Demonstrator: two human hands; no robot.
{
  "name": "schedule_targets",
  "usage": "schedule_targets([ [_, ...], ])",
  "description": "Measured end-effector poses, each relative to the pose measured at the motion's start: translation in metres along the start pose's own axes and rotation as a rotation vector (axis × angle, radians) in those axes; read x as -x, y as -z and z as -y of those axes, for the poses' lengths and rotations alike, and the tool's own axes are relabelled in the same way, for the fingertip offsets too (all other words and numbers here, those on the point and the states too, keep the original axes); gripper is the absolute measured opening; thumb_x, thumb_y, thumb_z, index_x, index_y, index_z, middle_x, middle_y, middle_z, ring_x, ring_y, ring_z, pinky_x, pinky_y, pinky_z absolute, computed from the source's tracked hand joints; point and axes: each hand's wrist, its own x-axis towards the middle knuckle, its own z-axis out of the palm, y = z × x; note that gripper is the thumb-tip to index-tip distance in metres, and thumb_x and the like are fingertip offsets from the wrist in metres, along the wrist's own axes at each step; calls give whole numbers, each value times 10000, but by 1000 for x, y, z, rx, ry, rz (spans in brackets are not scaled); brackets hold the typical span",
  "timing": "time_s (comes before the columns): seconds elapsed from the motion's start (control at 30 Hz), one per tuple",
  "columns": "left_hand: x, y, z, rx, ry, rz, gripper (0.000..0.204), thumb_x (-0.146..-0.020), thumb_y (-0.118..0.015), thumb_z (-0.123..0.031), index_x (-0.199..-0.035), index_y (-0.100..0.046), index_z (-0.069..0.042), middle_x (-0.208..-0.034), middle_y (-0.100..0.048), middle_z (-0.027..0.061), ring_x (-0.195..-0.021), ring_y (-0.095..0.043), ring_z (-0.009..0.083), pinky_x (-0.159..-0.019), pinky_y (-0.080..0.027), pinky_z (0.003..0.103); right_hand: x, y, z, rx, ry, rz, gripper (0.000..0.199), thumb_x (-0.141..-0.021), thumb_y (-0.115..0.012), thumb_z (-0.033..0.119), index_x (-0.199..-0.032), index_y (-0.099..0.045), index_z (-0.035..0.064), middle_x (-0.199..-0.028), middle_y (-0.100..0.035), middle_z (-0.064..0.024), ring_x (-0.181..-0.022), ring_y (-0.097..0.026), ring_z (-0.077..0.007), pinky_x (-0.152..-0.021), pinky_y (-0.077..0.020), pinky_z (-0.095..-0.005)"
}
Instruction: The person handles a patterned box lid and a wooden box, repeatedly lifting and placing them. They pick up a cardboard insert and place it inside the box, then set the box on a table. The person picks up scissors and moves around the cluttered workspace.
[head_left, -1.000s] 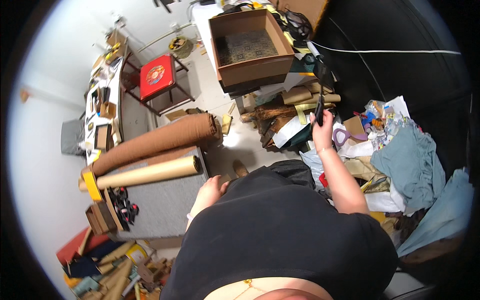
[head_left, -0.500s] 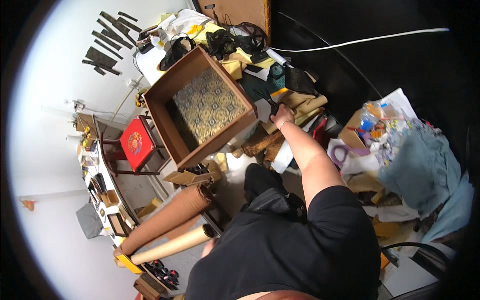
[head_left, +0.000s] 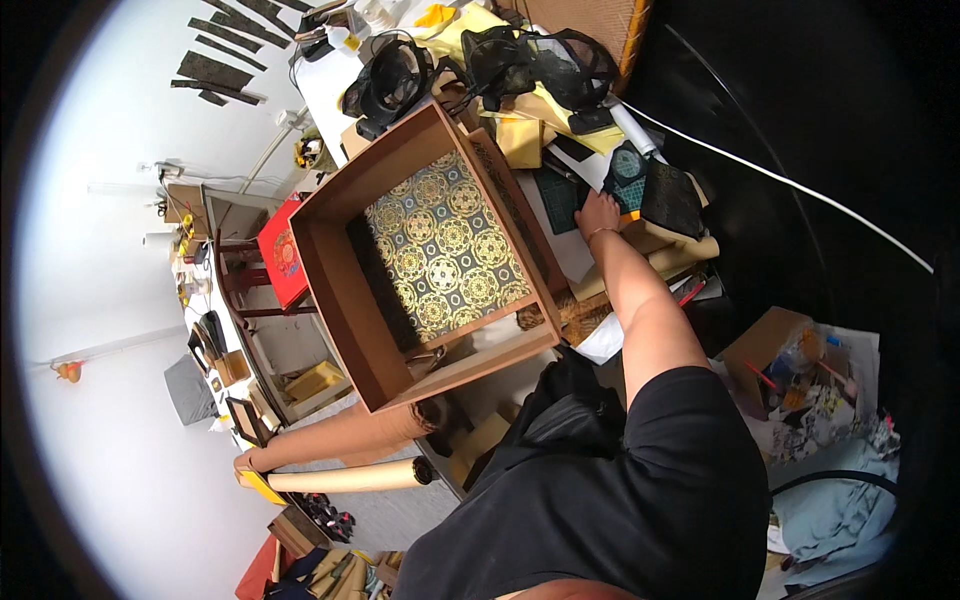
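Note:
My right hand (head_left: 600, 214) reaches forward over the cluttered worktop, beside a dark green cutting mat (head_left: 558, 200). Its fingers are drawn together against something dark; I cannot make out what they hold. To its left is a large brown open box (head_left: 325, 290), tilted in view. Gold and dark medallion-patterned material (head_left: 445, 250) covers part of its inside. A black patterned piece (head_left: 672, 203) lies to the right of the hand. My left hand is out of sight.
Black mesh pieces (head_left: 575, 70) and yellow material (head_left: 520, 140) crowd the far worktop. A red stool (head_left: 285, 255) stands beyond the box. Brown (head_left: 350, 437) and cream rolls (head_left: 350, 476) lie at left. An open carton (head_left: 765, 350) with mixed items sits at right.
My right hand has moved from the material rolls to the cutting mat; the black scissors it held no longer show clearly. The view has shifted, and my left hand has gone out of sight.

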Motion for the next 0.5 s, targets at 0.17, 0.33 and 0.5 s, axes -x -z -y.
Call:
schedule_targets([
  [0.17,11,-14,-5,34,47,11,356,-980,-603,-339,-1128,-665,-22,-1011,-696,203,-967,-683,371,-859,-537,459,-28,-2,22,-60,25,-61,603,-846,-754,272,-1332,-501,21,-1315,-607,-196,-1232,-563,-346,-1040,-446,-453],
  [0.33,11,-23,-1,61,51,20,349,-984,-597,-341,-1106,-674,-23,-988,-698,194,-952,-685,361,-847,-537,459,-50,-12,35,-130,2,-56,676,-818,-793,287,-1343,-475,4,-1343,-574,-209,-1260,-542,-371,-1054,-455,-467],
  [0.5,16,-50,21,154,23,-1,345,-987,-591,-343,-1085,-684,-25,-965,-699,184,-937,-686,350,-835,-536,458,-37,-15,30,-107,73,-44,630,-799,-818,281,-1270,-506,3,-1331,-515,-214,-1284,-500,-390,-1067,-453,-463],
])
